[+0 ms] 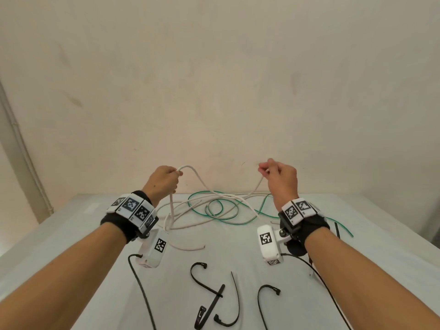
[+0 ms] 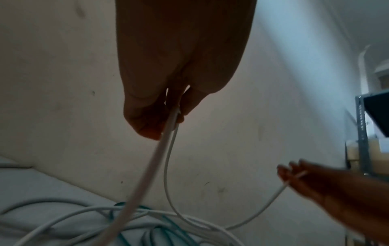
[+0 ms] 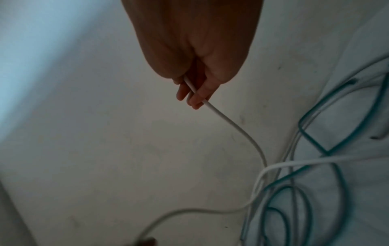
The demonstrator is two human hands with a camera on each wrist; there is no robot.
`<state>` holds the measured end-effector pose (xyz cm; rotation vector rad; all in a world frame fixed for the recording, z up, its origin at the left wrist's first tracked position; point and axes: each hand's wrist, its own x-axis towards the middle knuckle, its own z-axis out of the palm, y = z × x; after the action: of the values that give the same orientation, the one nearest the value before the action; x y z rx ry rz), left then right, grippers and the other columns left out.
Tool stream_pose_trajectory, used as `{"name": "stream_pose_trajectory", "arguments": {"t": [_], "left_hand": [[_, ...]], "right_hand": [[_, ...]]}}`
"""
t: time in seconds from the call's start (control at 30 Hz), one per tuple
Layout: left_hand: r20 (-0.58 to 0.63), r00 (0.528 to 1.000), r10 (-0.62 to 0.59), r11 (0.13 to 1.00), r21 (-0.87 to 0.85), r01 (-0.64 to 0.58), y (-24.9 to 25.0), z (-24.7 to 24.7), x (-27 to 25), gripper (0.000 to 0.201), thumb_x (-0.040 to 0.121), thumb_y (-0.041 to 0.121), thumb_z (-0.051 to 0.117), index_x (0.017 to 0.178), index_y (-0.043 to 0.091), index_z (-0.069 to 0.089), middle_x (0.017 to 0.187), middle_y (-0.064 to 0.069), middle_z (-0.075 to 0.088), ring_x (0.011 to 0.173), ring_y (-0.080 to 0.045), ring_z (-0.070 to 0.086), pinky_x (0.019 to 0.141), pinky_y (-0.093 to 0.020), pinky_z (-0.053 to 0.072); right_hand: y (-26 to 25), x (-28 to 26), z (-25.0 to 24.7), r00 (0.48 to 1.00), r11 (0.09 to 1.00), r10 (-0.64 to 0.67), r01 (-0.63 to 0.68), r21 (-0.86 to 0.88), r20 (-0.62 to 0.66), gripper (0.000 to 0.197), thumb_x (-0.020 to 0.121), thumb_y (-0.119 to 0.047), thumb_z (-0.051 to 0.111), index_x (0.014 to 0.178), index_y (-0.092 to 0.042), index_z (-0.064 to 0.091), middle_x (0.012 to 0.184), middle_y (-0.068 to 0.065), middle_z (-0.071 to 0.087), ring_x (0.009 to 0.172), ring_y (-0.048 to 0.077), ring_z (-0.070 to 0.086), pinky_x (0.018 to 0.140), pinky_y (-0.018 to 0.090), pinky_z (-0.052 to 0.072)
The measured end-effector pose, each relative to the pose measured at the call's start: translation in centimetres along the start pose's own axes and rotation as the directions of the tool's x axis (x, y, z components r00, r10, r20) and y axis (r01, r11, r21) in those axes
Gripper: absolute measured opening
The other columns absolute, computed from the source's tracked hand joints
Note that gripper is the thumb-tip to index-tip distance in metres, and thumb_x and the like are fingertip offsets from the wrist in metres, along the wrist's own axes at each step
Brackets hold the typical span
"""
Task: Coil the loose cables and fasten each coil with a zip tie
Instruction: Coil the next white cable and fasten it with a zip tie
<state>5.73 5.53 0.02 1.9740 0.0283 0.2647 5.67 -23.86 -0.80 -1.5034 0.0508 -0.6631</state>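
Head view, centre: white cable (image 1: pixel 200 179) is pinched by left hand (image 1: pixel 164 181) and right hand (image 1: pixel 281 177); coiling judged begun, looping required next.

Left hand (image 2: pixel 168 74) pinches two white cable (image 2: pixel 147 166) strands; the right hand (image 2: pixel 328 186) (at four o'clock) holds another stretch above the green cable (image 2: pixel 168 223).

Plain indoor room, maybe workroom; cannot tell exact sort. Bare cream wall (image 1: pixel 214 79), scuffed and stained, just beyond my hands. Grey cloth-covered table (image 1: pixel 71 234) under them. Pipe or conduit (image 1: pixel 21 148) running down wall, far left of my left hand. Metal shelving (image 2: pixel 364 133) with boxes beyond my right hand.
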Motion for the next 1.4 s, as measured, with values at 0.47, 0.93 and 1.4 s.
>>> {"name": "stream_pose_trajectory", "arguments": {"t": [0.47, 0.93, 1.4], "left_hand": [[0.038, 0.99, -0.135, 0.942, 0.315, 0.117, -4.2, 1.2, -0.7, 0.019, 0.102, 0.011, 0.055, 0.103, 0.0, 0.071, 0.077, -0.01, 0.072, 0.058, -0.017, 0.063, 0.046, -0.023, 0.047], [0.023, 0.999, 0.022, 0.999, -0.042, -0.021, -2.3, 3.9, -0.8, 0.025, 0.099, 0.014, 0.069, 0.119, 0.0, 0.066, 0.065, -0.009, 0.073, 0.062, -0.026, 0.076, 0.062, -0.034, 0.065], [0.276, 0.952, -0.135, 0.984, -0.077, 0.162, -2.3, 6.7, 0.2, 0.028, 0.097, 0.006, 0.067, 0.113, -0.016, 0.062, 0.095, -0.022, 0.065, 0.079, -0.022, 0.069, 0.084, -0.032, 0.062]], "right_hand": [[3.6, -1.2, -3.2, 0.85, 0.357, 0.24, 0.372, -0.857, 0.469, 0.034, 0.096, 0.003, 0.048, 0.121, 0.003, 0.072, 0.129, 0.021, 0.067, 0.125, 0.036, 0.059, 0.106, 0.032, 0.038], [7.3, -2.4, -1.0, 0.894, 0.872, 0.219, 0.001, -0.489, 0.392, 0.015, 0.1, -0.025, 0.063, 0.091, -0.02, 0.073, 0.095, 0.004, 0.074, 0.098, 0.025, 0.067, 0.079, 0.03, 0.043], [-2.2, -2.7, 1.6, 0.761, 0.812, 0.099, 0.31, -0.494, 0.641, 0.018, 0.106, -0.032, 0.051, 0.105, -0.03, 0.07, 0.073, 0.007, 0.075, 0.067, 0.015, 0.07, 0.074, 0.027, 0.057]]}}
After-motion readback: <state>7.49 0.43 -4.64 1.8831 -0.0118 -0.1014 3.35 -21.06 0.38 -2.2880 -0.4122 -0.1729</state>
